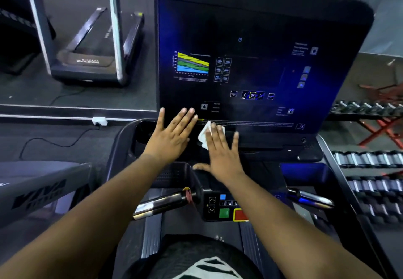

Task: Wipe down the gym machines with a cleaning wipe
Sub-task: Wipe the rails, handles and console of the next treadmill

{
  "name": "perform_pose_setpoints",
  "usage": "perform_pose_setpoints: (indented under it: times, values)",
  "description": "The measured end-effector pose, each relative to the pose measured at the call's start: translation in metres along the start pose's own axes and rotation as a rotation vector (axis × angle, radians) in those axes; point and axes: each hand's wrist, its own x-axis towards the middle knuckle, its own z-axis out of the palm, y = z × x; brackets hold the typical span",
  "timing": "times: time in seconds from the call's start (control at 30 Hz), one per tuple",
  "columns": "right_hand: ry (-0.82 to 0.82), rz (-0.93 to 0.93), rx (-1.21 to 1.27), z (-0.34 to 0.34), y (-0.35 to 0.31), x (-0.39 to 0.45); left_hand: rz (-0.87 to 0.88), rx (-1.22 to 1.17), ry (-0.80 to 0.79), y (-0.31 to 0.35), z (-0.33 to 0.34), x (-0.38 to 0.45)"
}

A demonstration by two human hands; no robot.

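1. While the treadmill console (261, 38) is cleaned, the white wipe (206, 134) is pressed flat along its near lower edge under the spread right hand (220, 150), probably for broad contact.
2. Just left, the left hand (172, 134) is laid open-fingered, holding nothing, likely as a brace.

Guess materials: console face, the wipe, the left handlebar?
Console panel: looks like glossy dark plastic or glass; it shows blue reflections and printed icons.
Wipe: thin white paper or nonwoven cloth, creased under the right hand.
Handlebar: polished metal, probably chrome, with mirror-like highlights.
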Motion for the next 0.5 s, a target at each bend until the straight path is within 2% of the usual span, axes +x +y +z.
perform_pose_setpoints:
  times: [0.1,0.27,0.37,0.5]
  values:
    - [0.001,0.024,-0.033,0.002,0.028,-0.006,0.052,0.000,0.001,0.010,-0.004,0.013]
    - [-0.040,0.381,0.060,-0.001,0.122,-0.028,0.087,0.022,-0.041,0.019,-0.006,0.025]
    - [-0.037,0.551,0.204,-0.012,0.141,-0.026,0.106,0.013,-0.017,0.030,-0.008,0.036]
    - [-0.101,0.390,0.222,-0.004,0.117,-0.029,0.155,0.002,0.030,0.054,-0.011,0.059]
